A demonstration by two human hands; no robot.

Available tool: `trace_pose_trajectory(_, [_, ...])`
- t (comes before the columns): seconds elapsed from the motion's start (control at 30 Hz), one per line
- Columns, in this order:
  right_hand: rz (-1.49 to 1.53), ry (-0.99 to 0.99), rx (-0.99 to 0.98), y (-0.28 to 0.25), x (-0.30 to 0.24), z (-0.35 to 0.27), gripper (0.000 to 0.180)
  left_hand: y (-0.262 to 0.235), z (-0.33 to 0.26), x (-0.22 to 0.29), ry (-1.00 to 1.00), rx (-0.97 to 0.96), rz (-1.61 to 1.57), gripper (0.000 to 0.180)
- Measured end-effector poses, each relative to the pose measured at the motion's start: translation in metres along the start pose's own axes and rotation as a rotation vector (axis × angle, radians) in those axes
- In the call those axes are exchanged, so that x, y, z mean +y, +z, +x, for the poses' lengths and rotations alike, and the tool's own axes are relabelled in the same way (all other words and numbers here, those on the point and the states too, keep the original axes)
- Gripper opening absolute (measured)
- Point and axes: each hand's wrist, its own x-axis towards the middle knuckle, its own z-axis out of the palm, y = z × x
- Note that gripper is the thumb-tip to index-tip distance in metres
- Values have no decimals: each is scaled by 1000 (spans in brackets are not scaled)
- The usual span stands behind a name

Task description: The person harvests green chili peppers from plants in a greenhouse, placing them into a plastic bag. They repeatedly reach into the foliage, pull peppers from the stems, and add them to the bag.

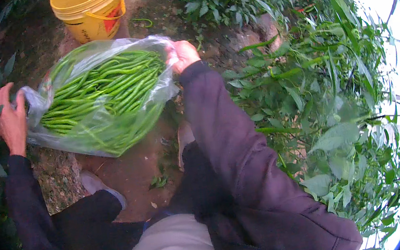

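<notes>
A clear plastic bag [133, 127] full of long green chili peppers [111, 83] lies in front of me, its mouth spread wide. Most peppers lie lengthwise in a neat heap. At the bag's upper right corner, my right hand [182, 56] is closed on the gathered plastic. My left hand [11, 119] is at the bag's left edge, thumb and fingers apart, with the thumb against or very near the plastic. Whether the bag's underside touches the ground is hidden.
A yellow bucket [91, 19] with a handle stands just beyond the bag. One loose green pepper [144, 21] lies on the soil beside it. Leafy pepper plants [304, 88] crowd the right side, and more leaves edge the left. My shoes [102, 188] stand on the dirt path [121, 171].
</notes>
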Motion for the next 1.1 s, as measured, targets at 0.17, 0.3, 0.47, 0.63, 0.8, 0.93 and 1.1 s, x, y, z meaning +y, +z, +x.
trace_pose_trajectory(0.17, [113,-46,96,12,3,-3,20,-6,-23,86,33,-388,318,85])
trace_pose_trajectory(0.3, [145,-57,160,17,2,-10,21,2,-35,90,-41,-566,327,105])
trace_pose_trajectory(0.47, [191,-56,141,22,0,-19,21,-6,-29,106,142,-182,138,97])
trace_pose_trajectory(0.63, [151,-145,200,29,4,-28,18,-14,-22,136,393,-135,-42,60])
trace_pose_trajectory(0.8, [159,-152,240,33,2,-30,17,-4,-28,137,394,-159,-40,47])
trace_pose_trajectory(0.93, [134,-145,260,32,4,-23,20,17,-39,127,57,-315,79,56])
trace_pose_trajectory(1.1, [157,-127,187,27,8,-9,23,47,-53,63,-115,-610,74,57])
